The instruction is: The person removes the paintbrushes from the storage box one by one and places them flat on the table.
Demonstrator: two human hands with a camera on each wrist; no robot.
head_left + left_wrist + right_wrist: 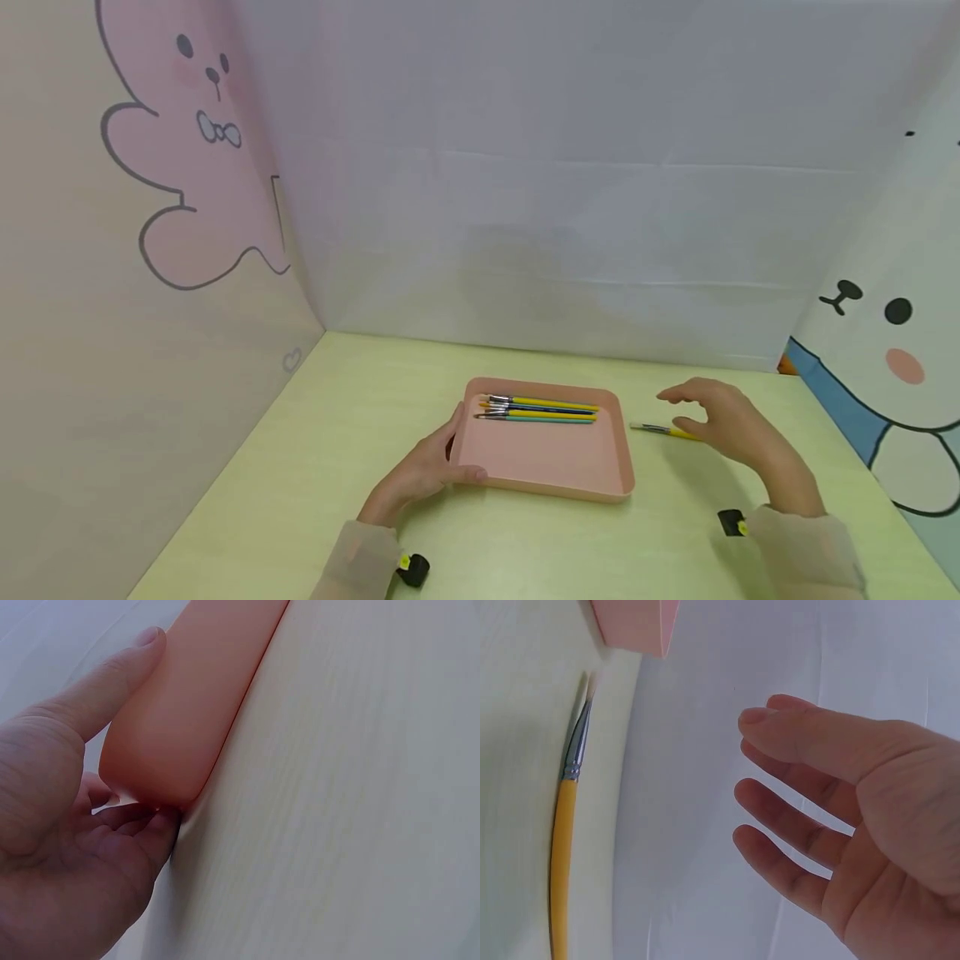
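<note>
A shallow pink tray (540,458) lies on the table. Several paintbrushes (551,407) with yellow, dark blue and teal handles lie side by side along its far part, bristles to the left. My left hand (423,471) grips the tray's near left corner, thumb on the near rim and fingers around the left side; the left wrist view shows fingers at the corner's base. To the tray's right, a yellow-handled paintbrush (564,840) with pale bristles lies on the table. Above that brush hovers my right hand (727,421), its fingers spread and loosely bent, holding nothing.
The pale wooden table (360,383) runs back to a white sheet (555,208) behind it. Printed sheets with cartoon animals stand on the left (187,167) and right. Each sleeve carries a small black device (413,571) at the wrist.
</note>
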